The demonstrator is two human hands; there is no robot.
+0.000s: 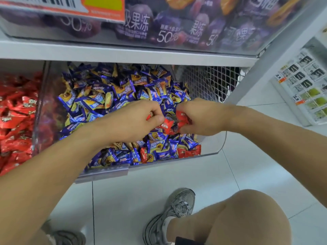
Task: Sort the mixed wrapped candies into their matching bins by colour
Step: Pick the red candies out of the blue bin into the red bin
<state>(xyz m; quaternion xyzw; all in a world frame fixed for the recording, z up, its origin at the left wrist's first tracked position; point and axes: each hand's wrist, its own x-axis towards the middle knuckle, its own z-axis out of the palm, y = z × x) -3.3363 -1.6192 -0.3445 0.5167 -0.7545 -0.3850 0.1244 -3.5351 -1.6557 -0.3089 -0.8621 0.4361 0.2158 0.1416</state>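
Left hand (134, 119): I see the grip curled, pinching a red wrapped candy (149, 116) of which only a sliver shows between thumb and fingers.

Right hand (200, 117): grip curled round a bunch of red candies (183, 119), crinkled foil, their twisted ends pointing towards the left hand; the long axis of any single one I cannot tell. The two hands are near each other, knuckles apart, with one more red piece (167, 125) just below the gap.

Both hands sit over the blue candy bin (215, 147), a clear plastic tub with a rounded front right corner and a low front lip. It is heaped with blue and gold wrapped candies (99, 96), glossy, pillow-shaped, lying every way. Stray red ones (190, 151) lie against the front wall at the right corner.

Edges: a shelf board (123, 53) close overhead; a white mesh panel (208, 80) at the bin's right rear; a clear divider on the left, beyond which is the red candy bin (16, 112).

Open room lies forward over the tiled floor (141, 188), where a grey shoe (177, 207) stands.
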